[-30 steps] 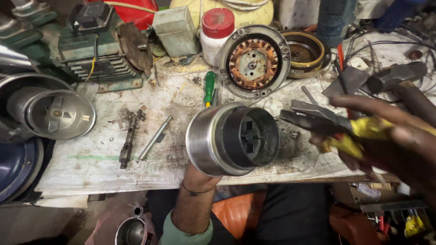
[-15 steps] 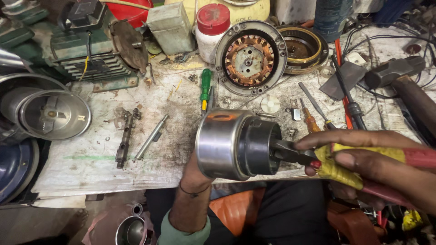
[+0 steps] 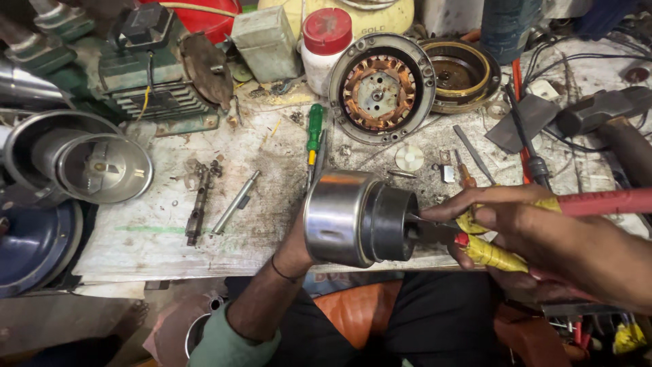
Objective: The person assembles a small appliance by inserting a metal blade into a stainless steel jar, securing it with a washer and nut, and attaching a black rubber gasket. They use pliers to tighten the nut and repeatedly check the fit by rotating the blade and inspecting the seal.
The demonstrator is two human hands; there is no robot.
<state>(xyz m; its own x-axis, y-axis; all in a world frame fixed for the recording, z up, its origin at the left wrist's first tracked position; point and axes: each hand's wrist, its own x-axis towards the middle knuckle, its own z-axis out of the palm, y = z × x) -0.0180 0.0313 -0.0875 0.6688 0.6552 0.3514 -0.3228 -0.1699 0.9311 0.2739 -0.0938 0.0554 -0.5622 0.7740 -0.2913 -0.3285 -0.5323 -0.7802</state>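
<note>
Since the earlier frames the pliers [image 3: 475,234] have closed in from the right and their nose now sits inside the open end of the metal housing [image 3: 360,219], which has turned from facing me to lying side-on. Nearest to me, my left hand [image 3: 299,248] comes up from below and cups the housing's closed, shiny end from behind; fingers mostly hidden by the drum, so I judge a firm wrap-around grasp that lifts it just above the bench [image 3: 136,238] edge, open mouth to the right, likely so the tool can enter level. My right hand [image 3: 543,231] is clenched round the pliers' handles, one red, one wrapped in yellow tape; the handles stand a little apart, and whether the tips pinch something inside I cannot tell, the dark rim hides them. Further out on the bench: a slim metal rod [image 3: 236,202] and a dark linked part [image 3: 197,207] lying side by side to the left, a green-handled screwdriver [image 3: 314,132] pointing toward the housing, a small white disc [image 3: 409,158]. Beyond these, a round stator with copper windings [image 3: 380,87], a ringed cover [image 3: 462,73] just beside it, a white jar with red lid [image 3: 326,47]. Far left, a polished metal bowl [image 3: 102,166].
</note>
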